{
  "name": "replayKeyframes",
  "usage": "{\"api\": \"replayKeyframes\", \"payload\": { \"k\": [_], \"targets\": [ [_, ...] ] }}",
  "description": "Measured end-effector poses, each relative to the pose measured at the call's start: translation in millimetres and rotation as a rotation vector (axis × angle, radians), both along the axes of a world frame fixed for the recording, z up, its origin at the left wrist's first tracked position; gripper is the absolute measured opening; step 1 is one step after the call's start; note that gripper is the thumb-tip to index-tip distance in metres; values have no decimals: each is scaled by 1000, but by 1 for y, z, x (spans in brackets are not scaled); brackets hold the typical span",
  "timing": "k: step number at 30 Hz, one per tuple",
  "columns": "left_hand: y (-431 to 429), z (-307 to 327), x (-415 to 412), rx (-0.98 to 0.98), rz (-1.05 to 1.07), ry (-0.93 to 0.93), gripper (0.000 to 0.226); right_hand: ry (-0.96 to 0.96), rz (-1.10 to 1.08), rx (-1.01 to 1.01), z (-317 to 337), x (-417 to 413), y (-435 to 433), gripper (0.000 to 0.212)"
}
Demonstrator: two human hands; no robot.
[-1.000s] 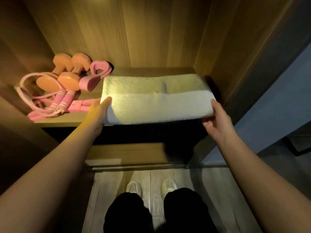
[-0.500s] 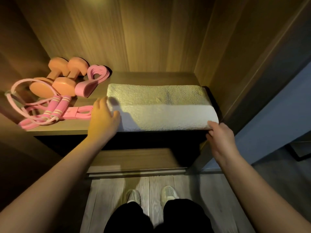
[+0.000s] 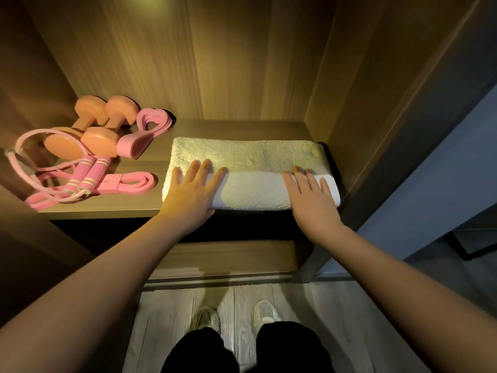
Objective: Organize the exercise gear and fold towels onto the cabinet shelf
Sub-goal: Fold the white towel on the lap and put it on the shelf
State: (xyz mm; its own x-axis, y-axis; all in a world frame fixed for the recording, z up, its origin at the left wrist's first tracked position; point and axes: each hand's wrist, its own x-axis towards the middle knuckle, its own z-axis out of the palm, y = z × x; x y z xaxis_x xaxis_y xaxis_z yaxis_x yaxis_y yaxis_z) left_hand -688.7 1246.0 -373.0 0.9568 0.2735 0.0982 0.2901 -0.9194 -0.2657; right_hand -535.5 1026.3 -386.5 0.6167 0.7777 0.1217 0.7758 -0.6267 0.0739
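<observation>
A folded white towel (image 3: 250, 168) lies on the right half of the wooden cabinet shelf (image 3: 129, 205), its front fold at the shelf's edge. My left hand (image 3: 192, 191) rests flat on the towel's left front part, fingers straight and spread. My right hand (image 3: 312, 197) lies flat on the towel's right front part in the same way. On the shelf's left side sit two orange dumbbells (image 3: 88, 127), a pink skipping rope (image 3: 80, 181) with pink handles, a pink looped band (image 3: 146, 135) and a flat pink resistance band (image 3: 129, 183).
The cabinet's wooden back and side walls close in the shelf; the right wall (image 3: 347, 111) stands just beside the towel. A lower shelf (image 3: 228, 257) sits below. My feet (image 3: 236, 316) stand on grey floorboards. A grey panel (image 3: 441, 168) is at the right.
The towel has settled on the shelf. Both hands left its ends and now lie flat on top of its front fold.
</observation>
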Motion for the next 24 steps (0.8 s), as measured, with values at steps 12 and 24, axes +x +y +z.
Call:
{"api": "replayKeyframes", "payload": {
  "k": [12, 24],
  "targets": [
    [29, -1, 76, -110, 56, 48, 95, -13, -86, -228, 3, 73, 43, 89],
    [82, -5, 143, -60, 32, -60, 92, -111, -84, -82, 5, 136, 98, 68]
  ]
}}
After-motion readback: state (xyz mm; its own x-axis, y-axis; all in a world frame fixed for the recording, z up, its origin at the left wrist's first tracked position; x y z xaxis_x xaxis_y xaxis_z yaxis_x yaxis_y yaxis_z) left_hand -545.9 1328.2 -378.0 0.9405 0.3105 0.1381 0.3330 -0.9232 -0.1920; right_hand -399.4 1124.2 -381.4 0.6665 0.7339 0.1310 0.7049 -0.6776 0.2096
